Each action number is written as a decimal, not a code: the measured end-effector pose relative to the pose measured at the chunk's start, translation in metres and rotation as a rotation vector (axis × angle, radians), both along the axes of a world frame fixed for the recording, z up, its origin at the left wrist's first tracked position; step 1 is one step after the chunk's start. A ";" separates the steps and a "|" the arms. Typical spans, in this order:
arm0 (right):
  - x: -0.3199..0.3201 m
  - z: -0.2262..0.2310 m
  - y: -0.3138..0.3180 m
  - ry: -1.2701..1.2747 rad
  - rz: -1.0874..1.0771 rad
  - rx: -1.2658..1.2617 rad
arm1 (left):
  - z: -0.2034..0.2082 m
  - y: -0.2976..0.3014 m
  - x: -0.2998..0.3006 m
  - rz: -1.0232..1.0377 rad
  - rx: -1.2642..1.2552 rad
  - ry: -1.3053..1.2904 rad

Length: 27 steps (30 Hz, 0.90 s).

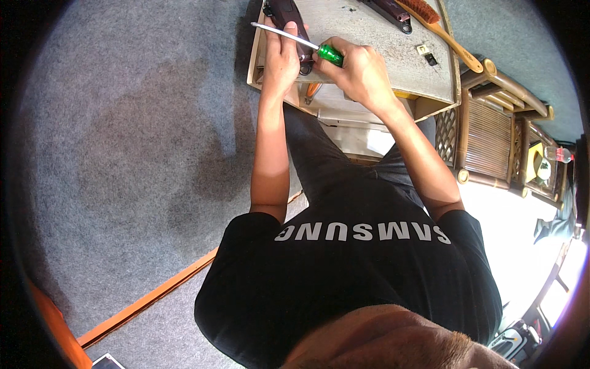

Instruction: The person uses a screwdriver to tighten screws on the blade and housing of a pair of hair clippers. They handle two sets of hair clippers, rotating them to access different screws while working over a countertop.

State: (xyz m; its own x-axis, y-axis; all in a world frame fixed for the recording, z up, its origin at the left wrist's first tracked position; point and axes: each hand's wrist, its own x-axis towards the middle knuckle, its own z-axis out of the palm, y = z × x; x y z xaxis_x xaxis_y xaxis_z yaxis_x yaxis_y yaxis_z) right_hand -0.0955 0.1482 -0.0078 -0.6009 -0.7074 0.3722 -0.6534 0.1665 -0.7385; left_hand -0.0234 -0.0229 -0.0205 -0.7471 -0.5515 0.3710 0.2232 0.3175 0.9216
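Note:
My left hand (281, 66) is wrapped around a dark maroon hair clipper (286, 13) at the table's near left corner. The clipper's hanging loop shows below, beside my wrist. My right hand (362, 71) grips a screwdriver by its green handle (330, 55). The metal shaft (286, 35) points left and crosses over the left fingers and the clipper, with its tip out past the clipper's left side. Whether the shaft touches the clipper I cannot tell. A second dark clipper (393, 13) lies farther back on the table.
On the wooden table (344, 24) lie a wooden-handled brush (455, 46), small pale and black parts (427, 56) and scattered hair-like debris. An open shelf sits under the tabletop, holding an orange-handled item (313, 91). To the right stands a bamboo bench (488, 141) with a plastic bottle (558, 154).

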 end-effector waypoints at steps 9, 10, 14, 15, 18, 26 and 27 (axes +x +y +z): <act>0.002 -0.001 0.003 0.030 0.012 -0.028 | 0.004 0.004 0.002 -0.009 0.054 -0.015; 0.002 -0.001 0.003 0.039 0.012 -0.027 | 0.005 0.005 0.003 -0.009 0.054 -0.015; 0.003 0.000 0.003 0.034 0.006 -0.008 | 0.006 0.004 0.004 -0.026 0.047 -0.039; 0.002 -0.002 0.002 0.033 0.000 -0.021 | 0.005 0.005 0.003 -0.022 0.032 -0.029; 0.002 -0.003 0.002 0.035 -0.014 -0.032 | 0.006 0.007 0.001 0.006 0.032 -0.008; 0.004 -0.002 0.004 0.064 -0.025 -0.007 | 0.004 0.006 0.002 -0.008 0.047 0.003; 0.004 -0.002 0.004 0.078 -0.026 -0.012 | 0.004 0.006 0.002 -0.018 0.059 0.003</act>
